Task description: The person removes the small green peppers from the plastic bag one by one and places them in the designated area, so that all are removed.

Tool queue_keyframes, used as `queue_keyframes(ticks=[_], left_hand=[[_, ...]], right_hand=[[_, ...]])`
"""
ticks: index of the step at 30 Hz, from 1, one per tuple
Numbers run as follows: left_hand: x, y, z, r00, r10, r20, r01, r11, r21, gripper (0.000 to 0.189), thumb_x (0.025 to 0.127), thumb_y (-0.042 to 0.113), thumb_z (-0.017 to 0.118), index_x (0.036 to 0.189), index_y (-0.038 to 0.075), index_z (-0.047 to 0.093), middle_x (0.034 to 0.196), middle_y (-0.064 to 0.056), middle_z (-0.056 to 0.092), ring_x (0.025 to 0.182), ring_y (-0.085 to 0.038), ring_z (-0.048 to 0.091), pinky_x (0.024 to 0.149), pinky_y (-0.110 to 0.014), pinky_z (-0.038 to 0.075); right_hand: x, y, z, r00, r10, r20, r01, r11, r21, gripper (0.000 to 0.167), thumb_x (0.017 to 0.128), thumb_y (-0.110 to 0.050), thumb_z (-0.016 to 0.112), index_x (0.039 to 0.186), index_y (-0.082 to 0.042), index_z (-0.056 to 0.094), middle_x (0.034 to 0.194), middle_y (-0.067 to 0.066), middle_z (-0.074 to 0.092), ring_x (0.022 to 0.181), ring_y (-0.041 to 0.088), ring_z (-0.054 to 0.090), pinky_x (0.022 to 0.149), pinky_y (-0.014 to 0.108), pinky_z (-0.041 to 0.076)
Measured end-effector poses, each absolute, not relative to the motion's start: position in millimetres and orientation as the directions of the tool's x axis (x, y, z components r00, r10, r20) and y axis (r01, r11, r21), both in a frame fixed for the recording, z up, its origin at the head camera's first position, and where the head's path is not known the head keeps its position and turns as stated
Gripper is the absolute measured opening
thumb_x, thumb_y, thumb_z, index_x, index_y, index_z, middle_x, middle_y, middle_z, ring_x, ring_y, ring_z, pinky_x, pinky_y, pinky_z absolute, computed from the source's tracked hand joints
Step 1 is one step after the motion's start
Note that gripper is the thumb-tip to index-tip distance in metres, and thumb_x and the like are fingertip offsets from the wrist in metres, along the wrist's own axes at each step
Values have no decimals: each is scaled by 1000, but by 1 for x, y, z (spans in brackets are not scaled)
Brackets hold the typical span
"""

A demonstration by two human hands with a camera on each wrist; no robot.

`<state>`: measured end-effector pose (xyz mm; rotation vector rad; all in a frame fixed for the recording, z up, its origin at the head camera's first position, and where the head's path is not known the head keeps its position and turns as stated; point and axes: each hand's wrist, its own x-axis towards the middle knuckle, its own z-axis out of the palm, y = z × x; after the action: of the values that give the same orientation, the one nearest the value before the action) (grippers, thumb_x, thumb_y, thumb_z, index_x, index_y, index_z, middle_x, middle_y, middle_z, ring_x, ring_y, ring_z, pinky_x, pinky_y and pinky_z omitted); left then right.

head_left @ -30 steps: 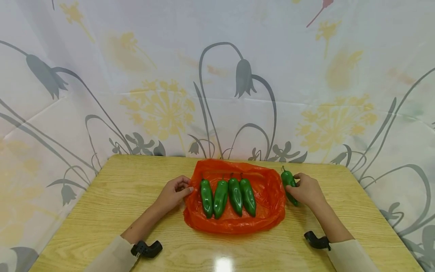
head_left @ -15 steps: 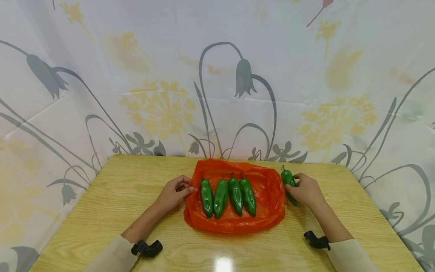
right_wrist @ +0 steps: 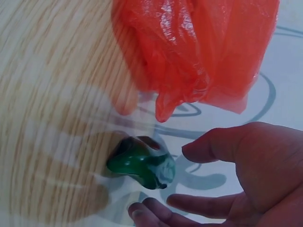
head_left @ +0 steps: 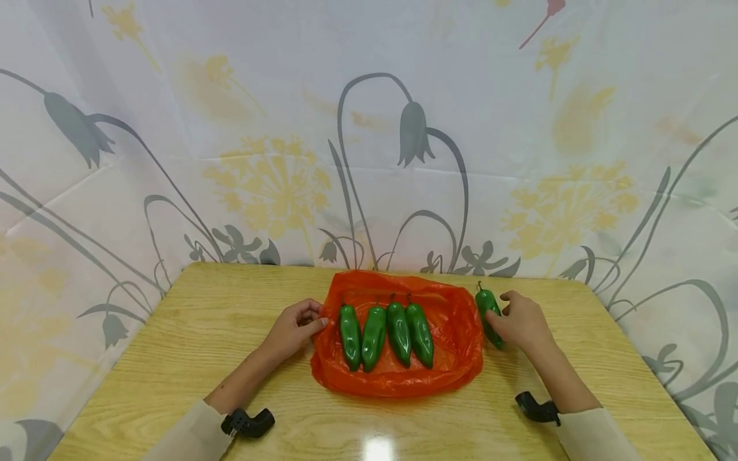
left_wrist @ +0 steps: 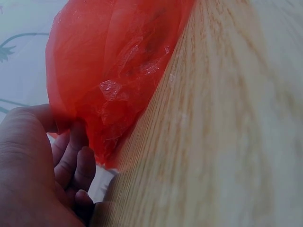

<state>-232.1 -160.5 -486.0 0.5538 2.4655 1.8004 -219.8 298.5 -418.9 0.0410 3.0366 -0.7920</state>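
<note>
An orange-red plastic bag (head_left: 398,384) lies spread wide on the table, its rim folded into a low wall. Inside it, several glossy green peppers (head_left: 373,338) lie side by side, stems away from me. My left hand (head_left: 296,330) pinches the bag's left rim between thumb and fingers; the left wrist view shows the film (left_wrist: 111,71) caught there. Just outside the bag's right wall lies another green pepper (head_left: 487,314). My right hand (head_left: 521,322) is beside it. In the right wrist view the thumb and fingers are spread around this pepper (right_wrist: 142,163), with a visible gap.
Everything rests on a light wood-grain table (head_left: 219,333). Behind it hangs a white curtain (head_left: 254,115) printed with grey and yellow flowers. Black devices (head_left: 249,423) are strapped on both wrists.
The right thumb and fingers have parted slightly around the pepper at the right. The left hand, the bag and the peppers inside look the same.
</note>
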Motion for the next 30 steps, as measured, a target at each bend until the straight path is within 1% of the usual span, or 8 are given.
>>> queue_keyframes(ticks=[3,6,14,17,24,30], left_hand=[[-232,-160,-486,-934,307,185,267,251,930,18,101,8,70,112,-4,66,97,-13,75,81,-9,64,73,-22,52],[-232,-161,-486,-933,306,187,268,246,932,18,100,8,70,113,-4,66,97,-13,75,82,-9,64,74,-22,52],[-231,-160,-485,-938,301,172,257,271,928,18,101,9,70,112,-4,65,98,-15,75,82,-9,64,74,-22,51],[-231,-160,-485,-936,303,181,265,266,927,18,100,9,70,112,-4,66,98,-13,76,82,-9,65,74,-22,51],[-232,-160,-486,-935,304,182,267,268,925,16,100,9,71,110,-2,66,95,-8,75,80,-9,64,74,-22,52],[-233,-160,-486,-936,306,173,262,281,923,14,100,9,71,110,0,67,93,-6,75,79,-10,63,73,-23,51]], right_hand=[[-219,297,-416,-1000,24,6,17,873,-488,60,99,-23,67,139,19,50,118,40,65,104,52,66,83,58,59],[-217,294,-413,-999,17,32,-1,873,-488,58,99,-22,67,138,18,52,118,39,65,105,52,66,83,58,58],[-210,281,-403,-994,10,113,-49,859,-509,51,98,-20,68,135,14,57,114,33,68,103,46,67,80,54,60],[-207,275,-399,-990,2,140,-71,852,-519,49,97,-19,69,132,13,58,111,29,69,100,44,68,80,54,60],[-200,265,-393,-980,-14,199,-123,831,-543,45,96,-16,71,130,11,62,109,27,70,97,41,71,84,56,59],[-196,256,-394,-962,-26,273,-181,809,-559,37,96,-13,69,126,7,66,105,21,71,94,35,70,86,54,59]])
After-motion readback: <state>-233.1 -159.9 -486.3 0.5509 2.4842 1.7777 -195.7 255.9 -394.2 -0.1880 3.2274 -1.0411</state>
